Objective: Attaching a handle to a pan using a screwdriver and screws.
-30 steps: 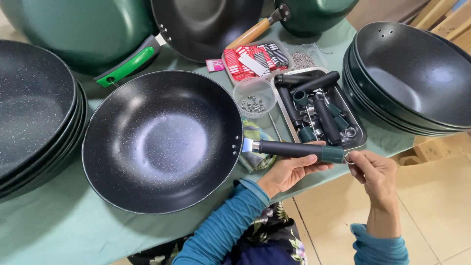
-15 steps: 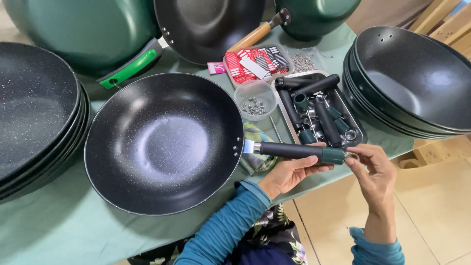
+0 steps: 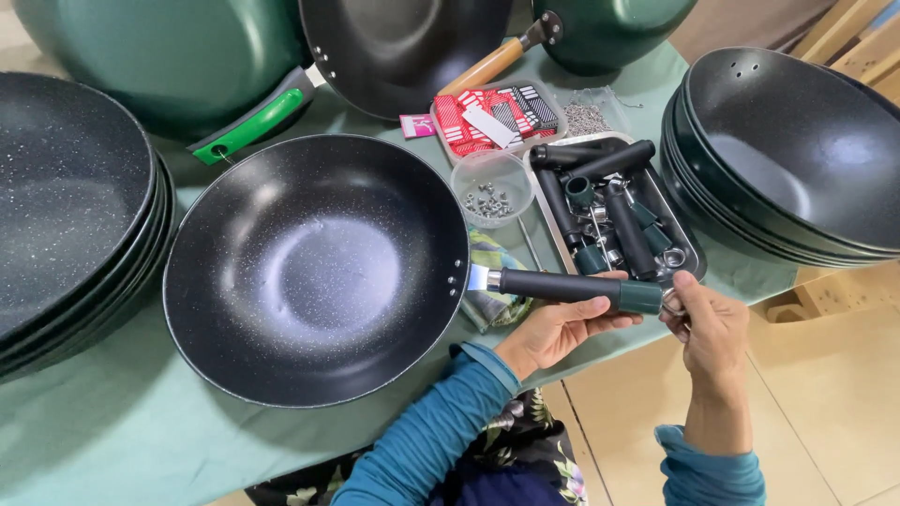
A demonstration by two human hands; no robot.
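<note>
A person fits a handle (image 3: 567, 286) to a black speckled wok (image 3: 314, 267) at a green-covered table (image 3: 112, 440) crowded with cookware. The left hand (image 3: 562, 328) cups the dark handle from below, fingers (image 3: 614, 323) closed around its grip and steadying it level over the table's near edge. The right hand (image 3: 708, 323) pinches at the handle's green end cap, where a small metal ring (image 3: 671, 302) shows between thumb and forefinger; its fingers are closed on that fitting.

Compared with half a second and a second ago, the wok and handle lie in much the same place, and the left hand has not loosened its hold. The right hand has turned slightly at the end cap, its fingertips now set more squarely on the ring, which suggests the work on the handle's end piece is under way rather than finished.

Just beyond the hands, a metal tray (image 3: 694, 258) holds more loose handles and small parts. Beside it stands a clear cup (image 3: 492, 187) of screws, with a tray of red and black labels (image 3: 497, 114) behind. Stacks of black woks (image 3: 797, 150) flank the table on both sides, and green pans sit along the far edge.
</note>
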